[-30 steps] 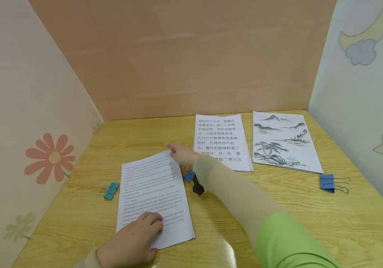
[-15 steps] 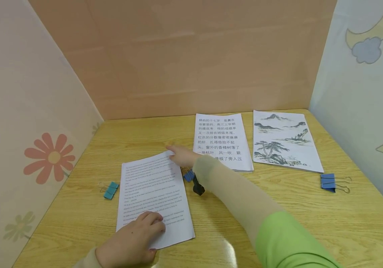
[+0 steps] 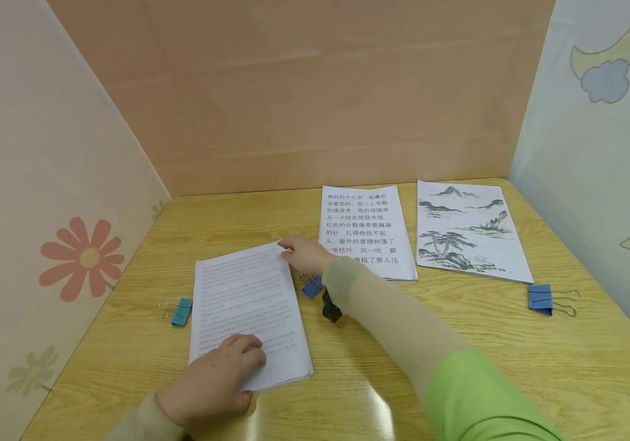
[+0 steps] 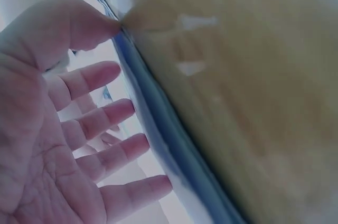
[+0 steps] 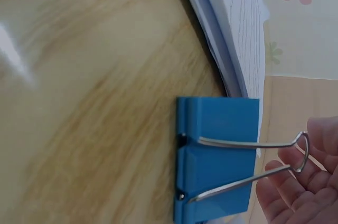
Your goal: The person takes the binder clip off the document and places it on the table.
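Note:
A stack of white paper printed with lines of text (image 3: 243, 306) is held by both hands, slightly tilted above the wooden table. My left hand (image 3: 218, 373) grips its near edge, fingers over the top page and thumb at the edge; in the left wrist view the thumb (image 4: 79, 23) meets the edge of the layered sheets (image 4: 153, 108). At the far right corner, my right hand (image 3: 305, 254) pinches the stack, its fingertips partly hidden. Just below that hand lies a blue binder clip (image 3: 312, 286), which looms large in the right wrist view (image 5: 227, 160).
A teal binder clip (image 3: 181, 312) lies left of the stack. Farther back are a stack with large Chinese characters (image 3: 361, 226) and one with a landscape painting (image 3: 469, 233). Another blue binder clip (image 3: 541, 300) lies at the right. Patterned walls border the table (image 3: 486, 337).
The text stack has shifted slightly away from me and to the left, its top page changing angle. Both hands have moved with it. The clips and other stacks stay put.

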Available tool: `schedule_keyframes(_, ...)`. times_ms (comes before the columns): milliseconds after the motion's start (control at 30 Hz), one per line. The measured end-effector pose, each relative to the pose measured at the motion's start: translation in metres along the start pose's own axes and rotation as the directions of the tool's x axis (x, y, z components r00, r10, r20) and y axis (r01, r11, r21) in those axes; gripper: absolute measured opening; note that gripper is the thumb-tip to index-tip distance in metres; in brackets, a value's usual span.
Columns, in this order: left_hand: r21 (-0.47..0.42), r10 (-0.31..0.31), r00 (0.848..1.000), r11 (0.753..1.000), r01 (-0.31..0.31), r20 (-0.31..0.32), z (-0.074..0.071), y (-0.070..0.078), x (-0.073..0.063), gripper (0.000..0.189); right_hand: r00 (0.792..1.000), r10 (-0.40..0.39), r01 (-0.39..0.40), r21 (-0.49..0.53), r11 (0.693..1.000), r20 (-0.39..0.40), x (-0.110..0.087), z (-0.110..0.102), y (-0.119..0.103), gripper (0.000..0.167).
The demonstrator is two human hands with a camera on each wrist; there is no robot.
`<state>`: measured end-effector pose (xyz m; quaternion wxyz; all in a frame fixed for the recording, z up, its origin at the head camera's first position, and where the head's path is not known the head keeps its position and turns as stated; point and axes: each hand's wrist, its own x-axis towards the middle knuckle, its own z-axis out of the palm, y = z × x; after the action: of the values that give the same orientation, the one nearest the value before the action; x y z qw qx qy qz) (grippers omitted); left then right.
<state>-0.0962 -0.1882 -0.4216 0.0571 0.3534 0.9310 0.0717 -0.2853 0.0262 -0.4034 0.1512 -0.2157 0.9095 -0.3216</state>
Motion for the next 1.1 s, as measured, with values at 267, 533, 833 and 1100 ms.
schedule_keyframes(267,-0.057,-0.073,0.996,0.995,0.076,0.057,-0.008,-0.017,0.013,0.045,0.997,-0.066,0.065,-0.033,0.997,-0.031,-0.007,-0.001,-0.002,0.036)
schedule_keyframes(533,-0.062,-0.084,0.995,0.994,0.087,0.048,-0.008,-0.043,0.025,0.042,0.942,-0.328,0.320,-0.499,0.806,0.073,-0.035,0.014,-0.027,0.026)
schedule_keyframes(833,-0.043,-0.107,0.993,0.993,0.109,0.047,-0.016,-0.064,0.038,0.042,0.844,-0.431,0.467,-0.833,0.298,0.319,-0.065,0.051,-0.047,0.019)
schedule_keyframes(1100,-0.019,-0.166,0.984,0.986,0.168,0.063,-0.022,-0.078,0.051,0.048,0.877,-0.361,0.422,-0.868,0.263,0.317,-0.057,0.067,-0.053,0.015)
